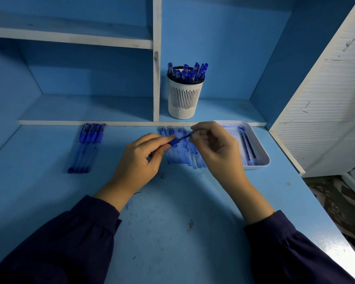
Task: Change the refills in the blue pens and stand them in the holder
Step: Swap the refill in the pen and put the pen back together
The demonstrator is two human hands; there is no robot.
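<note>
My left hand [140,160] grips a blue pen [173,142] by its barrel, most of which is hidden in the fist. My right hand [215,143] pinches the thin refill [185,137] that sticks out of the pen's front end. Both hands hover over a row of several clear refills [182,154] lying on the blue desk. Several capped blue pens [86,147] lie side by side at the left. A white slotted holder [184,98] on the shelf behind holds several blue pens [188,71] upright.
A white tray [260,148] with several refills sits at the right, just behind my right hand. A small metal pen tip [163,176] lies on the desk [172,222] below my left hand. White shelf dividers [156,58] rise behind; the desk edge drops off at the right.
</note>
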